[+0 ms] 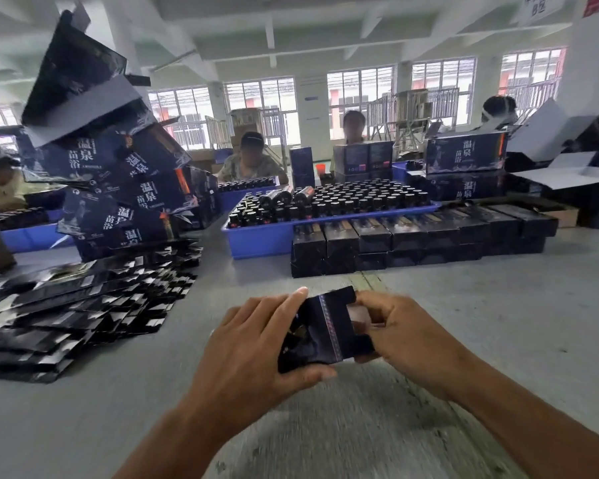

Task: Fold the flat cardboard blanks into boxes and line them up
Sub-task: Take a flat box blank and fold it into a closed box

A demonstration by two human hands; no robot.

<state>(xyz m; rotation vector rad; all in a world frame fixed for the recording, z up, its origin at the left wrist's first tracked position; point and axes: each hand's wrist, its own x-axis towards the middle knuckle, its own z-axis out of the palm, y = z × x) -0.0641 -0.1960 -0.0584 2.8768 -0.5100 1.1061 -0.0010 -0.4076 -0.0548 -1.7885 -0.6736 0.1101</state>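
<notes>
I hold a small dark cardboard box (325,328) above the grey table, near the middle of the head view. My left hand (256,350) grips its left side, thumb underneath and fingers over the top. My right hand (398,331) grips the right end, fingers curled at the open flaps. A spread pile of flat black blanks (83,305) lies at the left. Folded black boxes (412,236) stand in a two-layer row beyond my hands.
A blue tray (260,240) full of dark bottles sits behind the row. Large printed cartons (128,188) are stacked untidily at the left, more at the right (464,157). Several people sit at the far side. Bare grey table (498,323) lies around my hands.
</notes>
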